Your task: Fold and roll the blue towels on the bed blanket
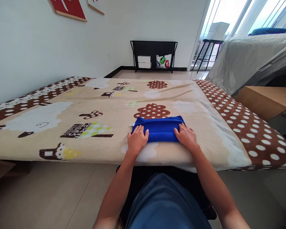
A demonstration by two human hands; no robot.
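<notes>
A bright blue cloth, folded into a flat rectangular strip, lies near the front edge of a bed. Its left end has a small white tag. My left hand rests on that end, palm down, with the fingers stretched forward and the thumb apart. On the opposite end, my right hand lies flat in the same way, its thumb pointing inward over the fabric. The cloth's middle shows between both hands, with fold lines along its length. What lies under the palms is hidden.
A beige blanket with sheep and flower prints covers the bed, bordered by brown polka dots. To the right stand a wooden box-like piece and something large under plastic sheeting. A black rack is against the far wall.
</notes>
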